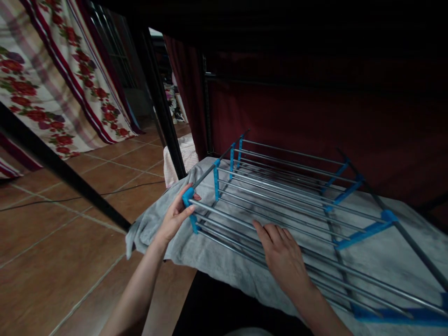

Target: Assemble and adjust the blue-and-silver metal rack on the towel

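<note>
A rack of grey metal tubes (pixel 273 184) with blue plastic connectors lies across a grey cloth (pixel 241 284). At the rack's near left corner, my left hand (pixel 177 212) is closed round a blue connector (pixel 189 197), thumb on the near side and fingers behind. My right hand (pixel 283 252) is curled over the near metal tube (pixel 224 215), to the right of my left hand; its fingertips are partly hidden. Further blue connectors (pixel 366 228) join the tubes on the right side, where some tube ends show loose of the far frame.
Black metal posts (pixel 163 98) stand at left, and a dark frame hangs overhead. Behind the rack is a dark red curtain (pixel 280 112). A flowered cloth (pixel 52 88) hangs at far left above the tiled floor (pixel 70 228), where a black cable (pixel 105 192) runs.
</note>
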Motion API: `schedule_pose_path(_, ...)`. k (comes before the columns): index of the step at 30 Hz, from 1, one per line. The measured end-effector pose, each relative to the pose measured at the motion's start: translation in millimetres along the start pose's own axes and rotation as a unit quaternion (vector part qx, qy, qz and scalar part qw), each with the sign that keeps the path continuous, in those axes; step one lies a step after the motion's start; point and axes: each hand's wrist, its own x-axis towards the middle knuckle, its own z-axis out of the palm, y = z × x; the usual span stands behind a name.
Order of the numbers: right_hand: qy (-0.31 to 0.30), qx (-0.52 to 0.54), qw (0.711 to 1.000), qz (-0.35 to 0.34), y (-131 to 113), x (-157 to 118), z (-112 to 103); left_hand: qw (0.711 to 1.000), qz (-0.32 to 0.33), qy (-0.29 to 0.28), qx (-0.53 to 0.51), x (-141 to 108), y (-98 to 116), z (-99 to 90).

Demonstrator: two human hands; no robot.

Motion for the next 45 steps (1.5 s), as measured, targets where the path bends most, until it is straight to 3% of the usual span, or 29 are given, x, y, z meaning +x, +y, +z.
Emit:
schedule_pose_path(5,-0.004,-0.004,1.000,-0.015,6,-1,1,1.000,-0.014,0.004,0.018,-3,-1,-6.1)
schedule_pose_path(27,-0.027,0.012,0.999,-0.021,9,3,0,0.994,0.023,0.053,0.093,-7,-16,2.4)
schedule_pose_path(39,-0.056,0.031,0.998,-0.010,9,7,-7,0.985,0.068,0.040,0.156,-8,-16,3.8)
schedule_pose_path(45,-0.024,0.031,0.999,-0.019,11,6,-3,0.982,0.076,0.048,0.166,-5,-23,1.2)
